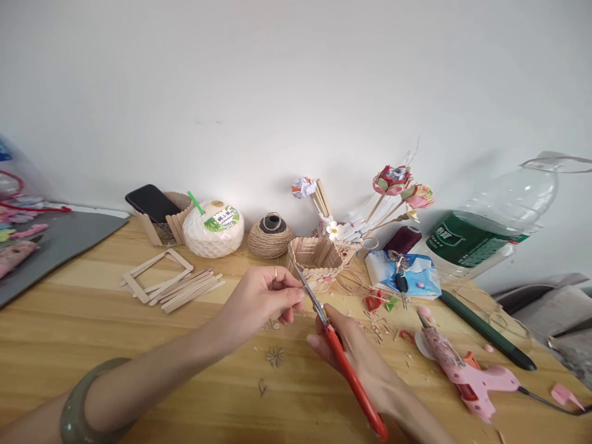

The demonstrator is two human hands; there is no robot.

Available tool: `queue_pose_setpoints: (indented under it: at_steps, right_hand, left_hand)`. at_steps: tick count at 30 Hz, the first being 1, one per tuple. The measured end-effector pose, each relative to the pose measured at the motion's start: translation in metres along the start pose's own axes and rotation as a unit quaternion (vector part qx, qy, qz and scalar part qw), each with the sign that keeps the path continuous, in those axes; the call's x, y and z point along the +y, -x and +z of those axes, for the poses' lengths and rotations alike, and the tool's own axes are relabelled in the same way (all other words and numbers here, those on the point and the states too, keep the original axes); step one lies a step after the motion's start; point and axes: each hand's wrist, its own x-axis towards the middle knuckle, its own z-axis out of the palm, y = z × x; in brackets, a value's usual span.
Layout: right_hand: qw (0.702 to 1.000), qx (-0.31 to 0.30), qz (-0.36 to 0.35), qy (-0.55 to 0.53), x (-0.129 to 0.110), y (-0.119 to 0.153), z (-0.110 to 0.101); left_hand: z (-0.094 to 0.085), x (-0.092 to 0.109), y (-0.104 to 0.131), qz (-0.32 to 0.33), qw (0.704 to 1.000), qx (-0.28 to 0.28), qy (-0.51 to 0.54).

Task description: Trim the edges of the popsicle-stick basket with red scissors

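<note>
Red-handled scissors (346,370) are gripped in my right hand (365,351), their metal blades pointing up and left. My left hand (268,299) is closed in a pinch beside the blade tips; what its fingers hold is too small to make out. Below the hands, a small flower shape of looped thin strands (274,356) lies on the wooden table (203,376), with a single small loop (263,387) nearer to me. Just beyond the blades stands a small wooden-stick basket (317,256), partly covered by the scissor tips.
A pink glue gun (467,370), a dark green stick (488,330) and wood scraps (379,327) lie to the right. Craft sticks (192,290) lie left. Along the wall stand a wrapped coconut (213,231), a twine ball (269,239), paper flowers (392,180) and a large bottle (485,231).
</note>
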Motion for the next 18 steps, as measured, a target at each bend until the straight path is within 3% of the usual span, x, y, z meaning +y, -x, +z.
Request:
queue_pose_setpoints:
  at_steps: [9, 18]
  right_hand:
    - [1.000, 0.002, 0.020, -0.005, 0.000, 0.000, 0.000]
    - [0.993, -0.095, 0.049, -0.043, -0.016, 0.006, -0.018]
  left_hand:
    - [-0.002, -0.003, -0.002, -0.002, 1.000, 0.000, 0.000]
    - [-0.003, -0.011, -0.004, -0.045, 0.998, -0.003, 0.032]
